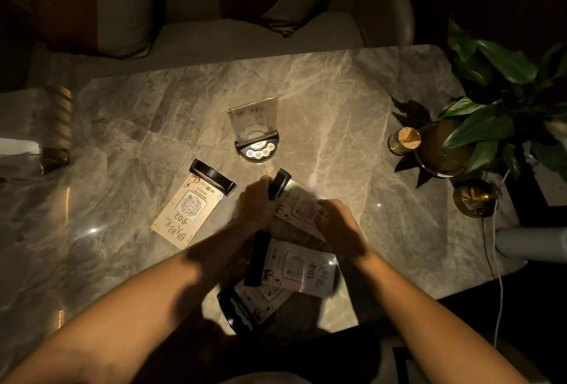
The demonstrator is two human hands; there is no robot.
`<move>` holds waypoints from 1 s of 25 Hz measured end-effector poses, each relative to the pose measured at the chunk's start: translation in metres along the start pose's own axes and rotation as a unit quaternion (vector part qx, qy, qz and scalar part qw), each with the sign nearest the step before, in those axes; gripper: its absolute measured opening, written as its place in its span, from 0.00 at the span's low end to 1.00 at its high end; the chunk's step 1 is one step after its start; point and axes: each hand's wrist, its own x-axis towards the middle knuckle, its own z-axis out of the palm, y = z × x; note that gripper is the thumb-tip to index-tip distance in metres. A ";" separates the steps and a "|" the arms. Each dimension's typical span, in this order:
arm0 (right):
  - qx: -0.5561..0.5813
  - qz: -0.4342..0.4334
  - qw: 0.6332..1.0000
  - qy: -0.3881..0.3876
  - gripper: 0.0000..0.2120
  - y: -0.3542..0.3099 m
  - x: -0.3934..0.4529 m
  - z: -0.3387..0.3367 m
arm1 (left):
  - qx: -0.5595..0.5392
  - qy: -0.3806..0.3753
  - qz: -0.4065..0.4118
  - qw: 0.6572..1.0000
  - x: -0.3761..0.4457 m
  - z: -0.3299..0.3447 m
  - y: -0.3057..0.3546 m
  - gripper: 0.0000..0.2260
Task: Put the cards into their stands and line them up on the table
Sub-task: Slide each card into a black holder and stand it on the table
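Both hands worked over the middle of the marble tabletop (322, 92). Left hand (256, 202) had its grip closed around a black stand (278, 184), fingers wrapped over the stand's near end. Right hand (337, 221) pinched the near edge of a clear-sleeved card (302, 208) that ran from that stand toward the person; card and stand looked joined, though motion blur hid the slot. Print on this card was smeared and unreadable.

Just left of the hands, a cream card marked "02" (187, 211) lay flat, face up, its far end seated in a second black stand (213, 176) that lay on its side. Nearer the person, below the right wrist, a card marked "01" (302, 267) lay flat with a black stand (257, 259) along its left edge. Partly under it sat a fourth card (264, 299) with a dark stand (236, 311) at the tabletop's near edge; mostly in shadow.

Beyond the hands, one upright clear card holder (253, 118) stood alone in a rounded black base (257, 147) with small round buttons.

At the right edge: a potted plant (491, 113), a cup of toothpicks (404, 139) just beside the pot, and a small brass dish (474, 196) nearer the person. A white cable (498, 276) ran down off the right side. Cushioned seating (245, 33) lay past the far edge.
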 end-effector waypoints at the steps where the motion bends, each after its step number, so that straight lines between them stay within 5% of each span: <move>1: -0.002 -0.005 1.000 0.008 0.06 0.009 -0.006 0.002 | 0.009 0.020 0.014 1.000 0.001 0.001 0.000 0.14; 3: 0.008 0.008 0.999 0.051 0.01 0.023 -0.015 0.008 | 0.024 0.051 0.041 0.998 0.002 0.001 -0.002 0.10; 6: 0.156 0.072 0.983 0.060 0.11 0.021 -0.027 0.000 | -0.036 -0.011 -0.021 0.999 -0.001 -0.006 0.000 0.09; 8: 0.289 0.155 0.944 0.037 0.05 0.018 -0.027 -0.005 | -0.079 -0.018 -0.043 0.996 -0.005 -0.010 -0.002 0.09; 10: 0.352 0.243 0.903 0.039 0.16 0.024 -0.020 -0.008 | -0.112 -0.006 -0.032 0.993 -0.009 -0.013 -0.005 0.09; 12: 0.371 0.262 0.889 0.057 0.08 0.019 -0.015 -0.020 | -0.168 0.011 -0.035 0.985 -0.012 -0.017 -0.002 0.10; 14: 0.381 0.240 0.890 0.068 0.07 0.008 -0.009 -0.035 | -0.235 0.022 -0.068 0.969 -0.015 -0.021 0.004 0.11; 18: 0.285 0.102 0.948 0.096 0.11 -0.032 0.007 -0.073 | -0.275 0.007 -0.089 0.957 -0.015 -0.024 0.011 0.09; 25: 0.015 -0.095 0.990 0.099 0.11 -0.086 0.034 -0.090 | -0.332 0.054 0.054 0.940 -0.022 -0.058 0.041 0.25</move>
